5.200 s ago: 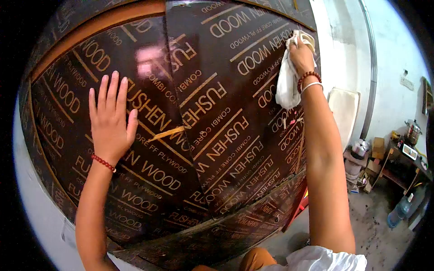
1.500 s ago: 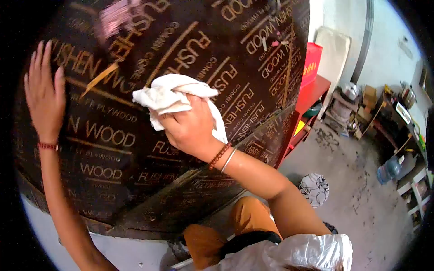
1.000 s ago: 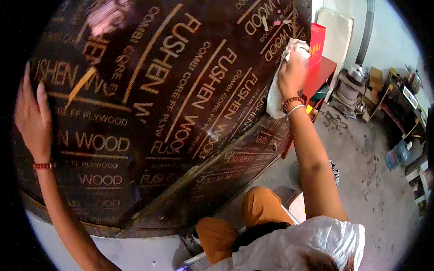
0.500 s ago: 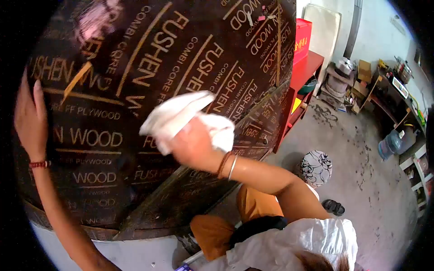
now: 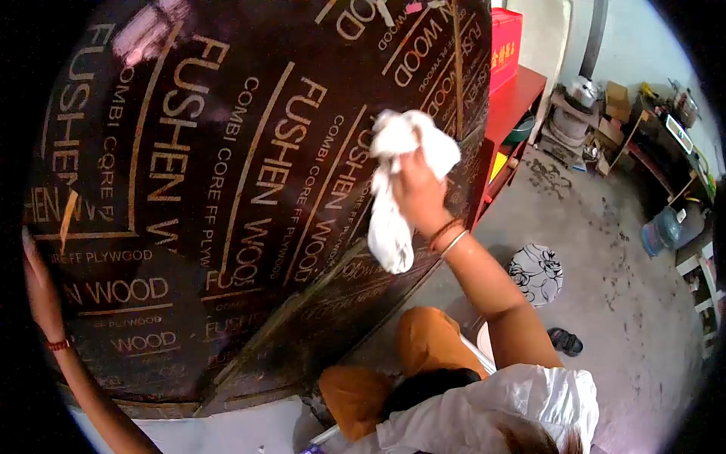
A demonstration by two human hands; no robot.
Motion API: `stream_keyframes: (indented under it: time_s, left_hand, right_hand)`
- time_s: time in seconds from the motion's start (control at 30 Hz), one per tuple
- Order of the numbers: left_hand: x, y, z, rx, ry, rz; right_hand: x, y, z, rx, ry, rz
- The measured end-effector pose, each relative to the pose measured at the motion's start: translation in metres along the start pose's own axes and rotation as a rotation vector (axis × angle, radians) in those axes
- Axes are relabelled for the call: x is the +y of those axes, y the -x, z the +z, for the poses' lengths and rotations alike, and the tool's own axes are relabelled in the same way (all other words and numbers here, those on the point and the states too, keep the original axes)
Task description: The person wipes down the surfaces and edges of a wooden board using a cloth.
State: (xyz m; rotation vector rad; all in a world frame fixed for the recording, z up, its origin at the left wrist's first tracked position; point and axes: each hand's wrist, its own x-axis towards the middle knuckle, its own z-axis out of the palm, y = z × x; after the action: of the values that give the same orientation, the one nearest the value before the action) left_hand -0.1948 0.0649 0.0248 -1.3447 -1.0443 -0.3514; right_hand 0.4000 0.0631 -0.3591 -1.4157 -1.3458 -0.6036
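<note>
A dark brown board (image 5: 249,170) printed with "FUSHEN WOOD" fills the left and middle of the head view. My right hand (image 5: 417,189) grips a white cloth (image 5: 392,234) against the board's right part, and one end of the cloth hangs below the fingers. At the far left edge my left hand (image 5: 41,291) rests on the board with its fingers stretched out and nothing held. Just beside its fingertips, a strip of yellowish tape (image 5: 69,216) sticks to the board.
Right of the board stand a red table (image 5: 522,98) and a red box (image 5: 505,47). A round patterned stool (image 5: 535,274) and a dark sandal (image 5: 566,341) are on the floor. Farther right are a kettle (image 5: 582,91), a water bottle (image 5: 660,231) and cardboard boxes (image 5: 617,101).
My right hand has swept the cloth from the board's lower middle to the right and up. The view has shifted, so my left hand appears lower and closer to the left edge.
</note>
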Motion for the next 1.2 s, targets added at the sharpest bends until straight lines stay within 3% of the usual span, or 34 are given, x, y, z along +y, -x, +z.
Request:
stream_keyframes:
  time_s: [0.03, 0.1, 0.13, 0.17, 0.27, 0.3, 0.37, 0.43, 0.47, 0.53, 0.63, 0.7, 0.77, 0.87, 0.97, 1.0, 1.07, 1.1, 1.17, 1.2]
  left_hand:
    - [-0.001, 0.002, 0.001, -0.009, 0.008, -0.008]
    - [-0.003, 0.004, 0.001, -0.032, 0.021, -0.015]
    - [-0.004, 0.006, 0.001, -0.037, 0.024, -0.02]
    - [-0.004, 0.009, 0.0, -0.041, 0.024, -0.023]
    - [-0.004, 0.014, 0.0, -0.055, 0.034, -0.021]
    - [-0.004, 0.014, 0.0, -0.056, 0.032, -0.022]
    - [-0.005, 0.016, 0.002, -0.057, 0.034, -0.023]
    - [-0.004, 0.019, 0.007, -0.064, 0.041, -0.028]
    - [-0.006, 0.021, 0.01, -0.07, 0.045, -0.028]
    - [-0.007, 0.024, 0.013, -0.078, 0.053, -0.034]
    - [-0.008, 0.025, 0.017, -0.078, 0.062, -0.043]
    - [-0.006, 0.024, 0.019, -0.076, 0.074, -0.052]
    - [-0.004, 0.023, 0.02, -0.077, 0.078, -0.059]
    - [-0.003, 0.025, 0.016, -0.077, 0.085, -0.077]
    - [0.001, 0.026, 0.011, -0.075, 0.086, -0.089]
    - [0.002, 0.027, 0.011, -0.078, 0.089, -0.089]
    - [0.003, 0.029, 0.011, -0.08, 0.088, -0.092]
    - [0.002, 0.03, 0.01, -0.083, 0.089, -0.094]
    - [0.001, 0.032, 0.01, -0.086, 0.085, -0.091]
    - [0.001, 0.031, 0.01, -0.092, 0.084, -0.086]
  right_hand:
    - [0.009, -0.017, -0.007, -0.054, -0.073, 0.194]
    - [0.033, -0.06, -0.025, 0.029, 0.109, 0.199]
    - [0.052, -0.079, -0.027, 0.245, 0.237, -0.043]
    - [0.064, -0.102, -0.031, 0.16, 0.213, 0.004]
    - [0.058, -0.224, -0.071, 0.335, 0.205, -0.051]
    - [0.077, -0.256, -0.069, 0.384, 0.148, -0.178]
    - [0.072, -0.268, -0.067, 0.418, 0.22, 0.069]
    - [0.093, -0.259, -0.05, 0.441, 0.354, -0.096]
    - [0.102, -0.243, -0.04, 0.415, 0.33, -0.062]
    - [0.098, -0.188, -0.034, 0.349, 0.269, 0.033]
    - [0.109, -0.112, -0.022, 0.009, 0.238, 0.372]
    - [0.111, -0.081, -0.021, -0.007, 0.248, 0.381]
    - [0.114, -0.071, -0.023, -0.152, 0.214, 0.522]
    - [0.093, -0.107, -0.048, -0.133, 0.158, 0.376]
    - [0.073, -0.181, -0.057, 0.076, 0.187, 0.153]
    - [0.064, -0.21, -0.067, 0.061, 0.187, 0.185]
    - [0.06, -0.26, -0.082, 0.148, 0.219, 0.05]
    - [0.05, -0.282, -0.093, 0.126, 0.178, 0.103]
    - [0.056, -0.326, -0.097, 0.28, 0.191, -0.121]
    - [0.052, -0.343, -0.103, 0.239, 0.148, -0.099]
